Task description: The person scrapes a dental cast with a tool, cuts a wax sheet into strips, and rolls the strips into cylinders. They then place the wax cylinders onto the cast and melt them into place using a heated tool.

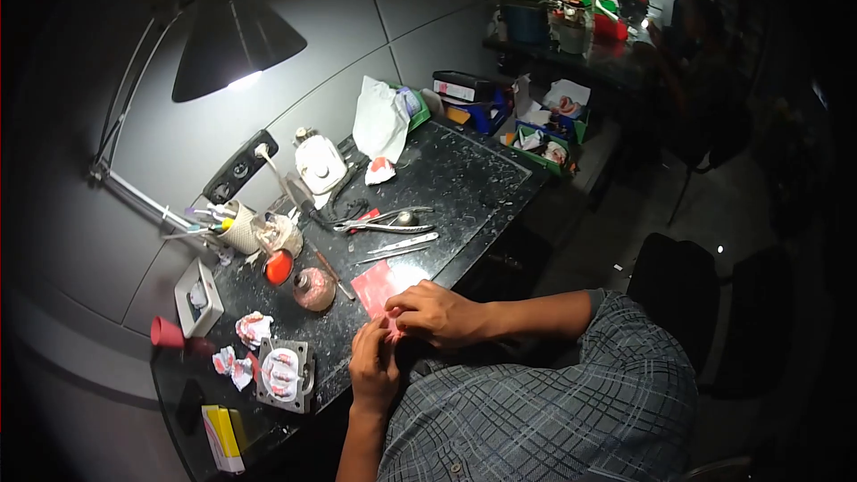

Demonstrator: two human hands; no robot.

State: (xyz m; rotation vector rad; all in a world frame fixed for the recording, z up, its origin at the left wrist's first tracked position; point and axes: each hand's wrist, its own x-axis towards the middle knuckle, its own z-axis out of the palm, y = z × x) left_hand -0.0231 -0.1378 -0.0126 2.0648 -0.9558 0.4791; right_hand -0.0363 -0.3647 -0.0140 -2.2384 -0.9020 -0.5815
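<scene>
A flat pink wax sheet [373,284] lies at the front edge of the black table, its near end under my fingers. My right hand [437,314] reaches in from the right, fingers curled and closed on that near end. Close beside it, my left hand [373,364] comes up from below with its fingertips pinched on the same pink piece. The fingers partly hide the piece between them. Beyond the sheet lie slim metal tools [399,248] and metal pliers [379,225]. Left of it stands a pink-stained round jar [314,289], with a brown-handled tool [332,270] beside it.
A metal flask [302,393] holding a white and pink cast sits at the left, near crumpled white and pink pieces [253,328]. A desk lamp [234,45] overhangs the back. A yellow box [221,437] lies front left. A person [696,45] sits at a far bench.
</scene>
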